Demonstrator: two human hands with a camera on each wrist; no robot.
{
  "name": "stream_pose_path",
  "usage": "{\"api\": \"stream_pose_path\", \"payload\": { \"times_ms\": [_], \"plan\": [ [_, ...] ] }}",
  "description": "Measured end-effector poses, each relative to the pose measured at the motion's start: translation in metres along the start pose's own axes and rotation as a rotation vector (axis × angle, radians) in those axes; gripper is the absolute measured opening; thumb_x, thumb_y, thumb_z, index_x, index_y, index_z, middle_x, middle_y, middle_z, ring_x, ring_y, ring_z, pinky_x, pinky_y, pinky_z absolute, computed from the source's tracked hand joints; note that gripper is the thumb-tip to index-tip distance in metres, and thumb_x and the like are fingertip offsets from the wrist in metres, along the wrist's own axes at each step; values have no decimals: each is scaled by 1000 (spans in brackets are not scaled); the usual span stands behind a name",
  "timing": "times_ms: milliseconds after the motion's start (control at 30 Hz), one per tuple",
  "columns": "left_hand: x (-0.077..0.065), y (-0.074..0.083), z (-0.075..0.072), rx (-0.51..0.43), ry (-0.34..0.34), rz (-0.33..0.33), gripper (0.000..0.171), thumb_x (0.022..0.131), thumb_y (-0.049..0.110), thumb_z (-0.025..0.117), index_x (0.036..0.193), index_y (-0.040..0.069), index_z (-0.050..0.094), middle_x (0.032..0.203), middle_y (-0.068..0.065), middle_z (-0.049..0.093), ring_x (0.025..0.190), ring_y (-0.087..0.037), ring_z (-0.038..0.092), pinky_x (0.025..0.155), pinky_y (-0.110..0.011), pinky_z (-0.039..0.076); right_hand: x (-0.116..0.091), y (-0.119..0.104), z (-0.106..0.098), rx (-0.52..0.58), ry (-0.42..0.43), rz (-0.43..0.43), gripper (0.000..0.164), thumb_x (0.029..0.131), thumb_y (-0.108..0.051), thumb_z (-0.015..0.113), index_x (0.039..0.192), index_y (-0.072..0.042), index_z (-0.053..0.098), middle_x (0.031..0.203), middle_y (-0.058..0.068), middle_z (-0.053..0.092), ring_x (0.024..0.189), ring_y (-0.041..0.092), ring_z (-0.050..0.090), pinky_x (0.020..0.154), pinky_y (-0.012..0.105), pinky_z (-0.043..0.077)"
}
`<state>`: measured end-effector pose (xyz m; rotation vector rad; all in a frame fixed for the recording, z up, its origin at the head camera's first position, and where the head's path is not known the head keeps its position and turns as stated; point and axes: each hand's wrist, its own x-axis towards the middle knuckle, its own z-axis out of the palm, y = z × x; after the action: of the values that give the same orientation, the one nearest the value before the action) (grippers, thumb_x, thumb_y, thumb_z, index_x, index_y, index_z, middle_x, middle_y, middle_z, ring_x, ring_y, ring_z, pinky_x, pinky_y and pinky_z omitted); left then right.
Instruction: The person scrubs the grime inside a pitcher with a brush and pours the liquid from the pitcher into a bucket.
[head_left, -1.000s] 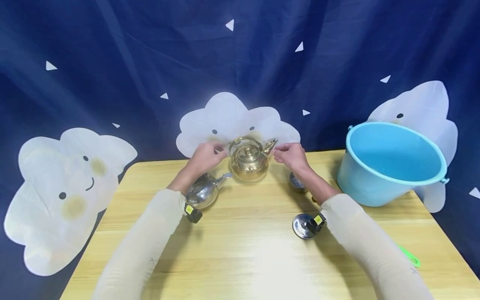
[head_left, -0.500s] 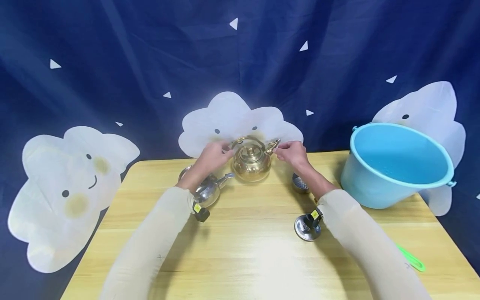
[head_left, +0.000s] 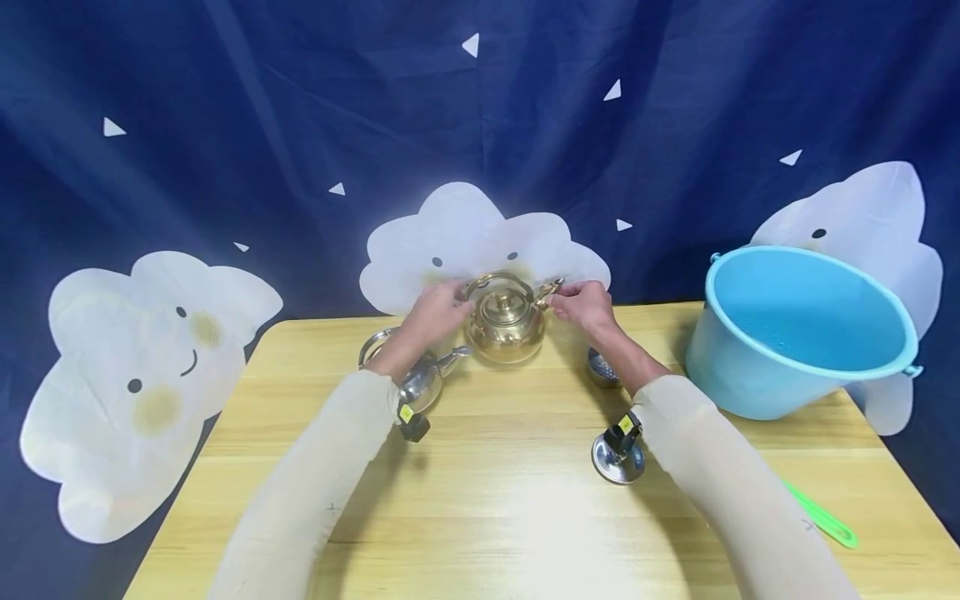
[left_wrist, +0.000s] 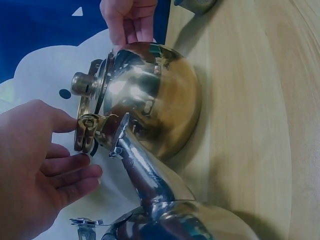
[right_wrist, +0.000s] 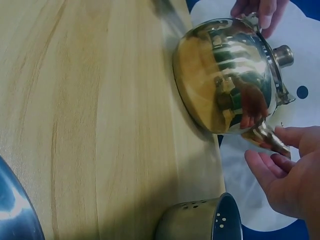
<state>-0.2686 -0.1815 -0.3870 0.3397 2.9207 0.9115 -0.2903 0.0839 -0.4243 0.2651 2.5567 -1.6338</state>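
Observation:
A shiny gold kettle with a knobbed lid stands upright at the table's back edge, spout to the right. From its left, my left hand pinches the side of its handle between thumb and fingers. On the other side, my right hand pinches the tip of the spout, thumb above and fingers below. A smaller silver kettle sits under my left wrist, partly hidden by the forearm. Its spout crosses in front of the gold kettle in the left wrist view.
Beneath my right forearm stands a perforated metal strainer cup. A round silver lid lies closer to me, partly behind the wrist camera. A blue bucket occupies the back right, with a bright green handle in front. A cloud-printed curtain hangs behind.
My left hand has moved right, up to the gold kettle's handle. My right hand has closed in slightly on the spout. The whole scene has shifted a little right in the head view.

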Motion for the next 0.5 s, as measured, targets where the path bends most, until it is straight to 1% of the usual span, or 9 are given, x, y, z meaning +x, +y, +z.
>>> {"api": "stream_pose_path", "payload": {
  "times_ms": [33, 100, 200, 267, 333, 367, 433, 500],
  "plan": [
    [0, 1, 0, 7, 3, -1, 55, 101, 24, 58, 152, 4, 49, 138, -20, 66, 114, -33, 71, 92, -45, 60, 0, 0, 0, 1, 0, 0, 40, 91, -25, 77, 120, 2, 73, 117, 22, 76, 92, 20, 80, 82, 24, 61],
    [-1, 2, 0, 18, 5, -3, 52, 102, 24, 57, 149, 2, 52, 138, -21, 66, 116, -33, 69, 100, -47, 57, 1, -1, 1, 12, -2, 2, 39, 91, -23, 76, 120, 2, 73, 117, 22, 76, 95, 23, 80, 85, 26, 61],
    [-2, 3, 1, 4, 3, -11, 48, 102, 24, 56, 144, 1, 56, 137, -20, 67, 108, -31, 70, 99, -47, 57, 1, -2, 2, 35, -7, 2, 39, 90, -21, 76, 121, 2, 72, 117, 23, 76, 102, 31, 78, 93, 33, 60],
    [-2, 3, 2, -23, -3, -13, 46, 102, 22, 55, 143, 1, 57, 130, -18, 69, 93, -26, 69, 86, -42, 60, 1, -3, 3, 50, -4, 8, 39, 89, -19, 76, 121, 3, 72, 118, 23, 75, 105, 34, 76, 95, 35, 60],
    [-2, 3, 3, -38, -8, -12, 44, 101, 21, 54, 140, 0, 59, 120, -16, 72, 79, -22, 66, 71, -35, 58, 1, -2, 3, 70, -5, 14, 40, 89, -18, 76, 122, 3, 71, 120, 23, 74, 107, 35, 75, 93, 33, 61],
    [-1, 3, 4, -43, -10, -11, 42, 101, 20, 54, 137, -1, 60, 113, -15, 72, 74, -20, 64, 65, -33, 56, 1, -2, 3, 75, -1, 19, 39, 89, -17, 76, 122, 3, 71, 120, 23, 74, 107, 35, 75, 90, 30, 61],
    [0, 4, 5, -31, -4, -9, 37, 100, 19, 54, 130, 0, 64, 101, -12, 71, 69, -17, 61, 60, -29, 52, 1, -2, 4, 85, 8, 27, 38, 89, -17, 76, 120, 3, 72, 118, 23, 75, 105, 34, 76, 83, 24, 61],
    [1, 5, 6, -29, 3, -12, 33, 99, 17, 54, 125, 0, 66, 94, -10, 70, 68, -16, 59, 59, -27, 50, 2, -2, 5, 111, 10, 29, 36, 89, -15, 76, 119, 5, 72, 112, 21, 76, 104, 33, 77, 77, 21, 61]
  ]
}}
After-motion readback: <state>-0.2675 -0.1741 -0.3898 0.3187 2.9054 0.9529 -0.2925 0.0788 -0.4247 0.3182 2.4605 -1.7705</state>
